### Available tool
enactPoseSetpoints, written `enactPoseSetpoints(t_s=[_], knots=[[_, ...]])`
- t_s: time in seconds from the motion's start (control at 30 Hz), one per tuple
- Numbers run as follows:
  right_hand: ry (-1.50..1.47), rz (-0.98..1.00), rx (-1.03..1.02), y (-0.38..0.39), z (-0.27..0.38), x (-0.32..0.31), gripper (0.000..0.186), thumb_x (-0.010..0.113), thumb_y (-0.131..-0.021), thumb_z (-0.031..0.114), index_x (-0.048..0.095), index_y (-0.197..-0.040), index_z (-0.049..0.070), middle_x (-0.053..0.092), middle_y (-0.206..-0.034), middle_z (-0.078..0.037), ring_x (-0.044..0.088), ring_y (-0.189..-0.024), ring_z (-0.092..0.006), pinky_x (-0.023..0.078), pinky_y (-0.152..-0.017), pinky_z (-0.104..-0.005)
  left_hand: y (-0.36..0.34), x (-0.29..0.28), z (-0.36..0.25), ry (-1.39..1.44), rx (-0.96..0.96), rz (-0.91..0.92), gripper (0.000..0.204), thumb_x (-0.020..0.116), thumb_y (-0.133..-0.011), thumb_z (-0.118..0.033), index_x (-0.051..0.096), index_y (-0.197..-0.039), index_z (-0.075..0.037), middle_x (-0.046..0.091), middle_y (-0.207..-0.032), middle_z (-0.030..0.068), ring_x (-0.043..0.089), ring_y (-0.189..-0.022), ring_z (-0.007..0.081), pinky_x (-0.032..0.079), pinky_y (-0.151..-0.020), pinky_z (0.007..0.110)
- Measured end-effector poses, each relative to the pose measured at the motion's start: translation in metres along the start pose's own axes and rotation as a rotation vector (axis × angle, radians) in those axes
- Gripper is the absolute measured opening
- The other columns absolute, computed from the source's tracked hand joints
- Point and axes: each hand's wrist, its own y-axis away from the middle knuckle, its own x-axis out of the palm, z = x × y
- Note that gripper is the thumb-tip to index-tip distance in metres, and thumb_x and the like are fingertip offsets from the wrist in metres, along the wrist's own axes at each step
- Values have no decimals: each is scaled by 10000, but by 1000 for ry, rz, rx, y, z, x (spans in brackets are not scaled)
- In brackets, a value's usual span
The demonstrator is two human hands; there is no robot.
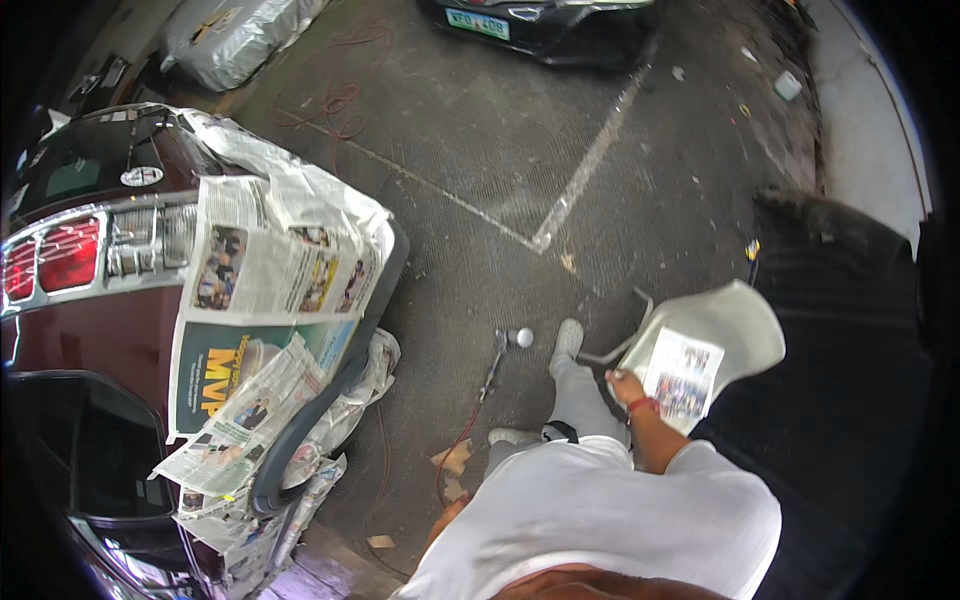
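Observation:
My right hand (626, 390), with a red band at the wrist, grips the near side of a pale plastic chair (745, 315), which has a printed sheet (680, 372) on it. My left hand (448, 515) is low at the left of my body, mostly hidden by my white shirt; its fingers are unclear. A spray gun with a white cup (515, 338) is on the floor before my feet, its red hose (455, 445) running back past my left hand. To my left, a maroon vehicle (100, 340) is partly masked with newspaper (265, 250).
A dark car (540, 30) stands ahead, and a silver-covered vehicle (230, 45) at back left. Red hose coils (340, 115) lie on the grey floor (470, 150). A black sheet (850, 420) covers the floor at right, beside a white wall (870, 120).

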Motion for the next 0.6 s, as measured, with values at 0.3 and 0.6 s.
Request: enactPoseSetpoints(t_s=[0.3, 0.6], knots=[[8, 27, -155, -99, 86, -129, 702, 668, -940, 501, 609, -1362, -57, 702, -1231, -275, 673, -1187, -374, 503, -1042, -430, 22, -4, -154, 66, -61, 112, 693, 655, -949, -443, 494, -1505, -62, 524, -1506, 225, 605, -1279, 343, 479, -1076, 462], [-120, -64, -409, -235, 266, -218, 619, 679, -988, 349, 550, -1420, -76, 730, -1121, -191, 711, -872, -210, 561, -804, -343, -12, -77, -342, 40, 3, 166, 708, 668, -934, -433, 490, -1506, -55, 537, -1490, 228, 607, -1280, 342, 482, -1073, 461]])
